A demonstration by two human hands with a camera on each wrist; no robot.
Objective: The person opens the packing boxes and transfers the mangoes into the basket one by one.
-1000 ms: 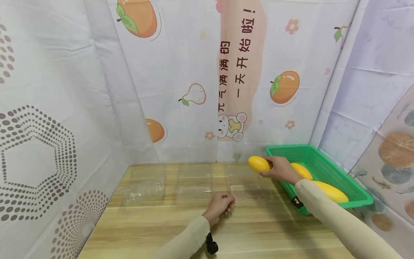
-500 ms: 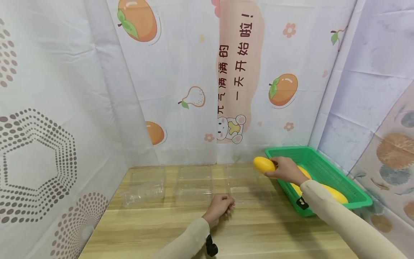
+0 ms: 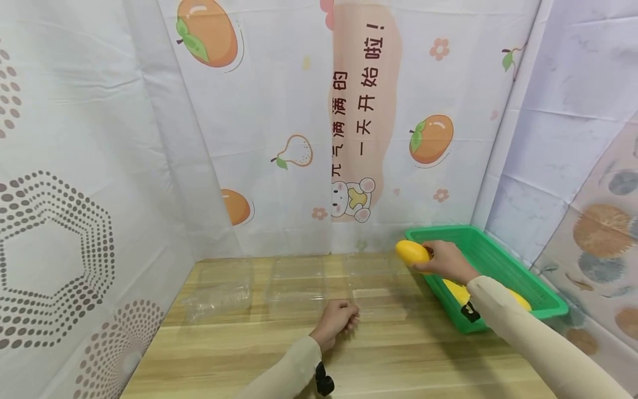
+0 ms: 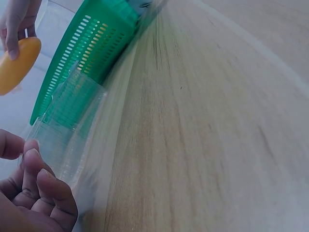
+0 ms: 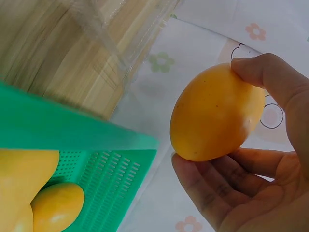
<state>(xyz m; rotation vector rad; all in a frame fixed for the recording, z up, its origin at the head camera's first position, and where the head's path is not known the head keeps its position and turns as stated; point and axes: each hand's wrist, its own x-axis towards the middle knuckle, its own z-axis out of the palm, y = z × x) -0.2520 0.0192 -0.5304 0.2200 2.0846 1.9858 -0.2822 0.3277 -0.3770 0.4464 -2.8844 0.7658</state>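
Observation:
My right hand (image 3: pixel 451 263) grips a smooth yellow mango (image 3: pixel 413 252) above the table, at the left rim of the green basket (image 3: pixel 503 266). In the right wrist view, the thumb presses one side of the mango (image 5: pixel 217 113) and the fingertips the other. My left hand (image 3: pixel 335 321) rests low on the table, fingers curled, at the near left corner of a clear plastic box (image 3: pixel 379 302). The left wrist view shows its thumb and forefinger pinching the edge of that box (image 4: pixel 67 125). More yellow mangoes (image 5: pixel 58 208) lie inside the basket.
Two more clear plastic boxes, a middle one (image 3: pixel 298 285) and a left one (image 3: pixel 219 293), stand in a row along the back of the wooden table (image 3: pixel 239 354). Printed white curtains (image 3: pixel 279 111) close off the back and both sides.
My right hand has moved slightly right with the mango, closer to the basket. The left hand has stayed in place. The whole head view has shifted a little.

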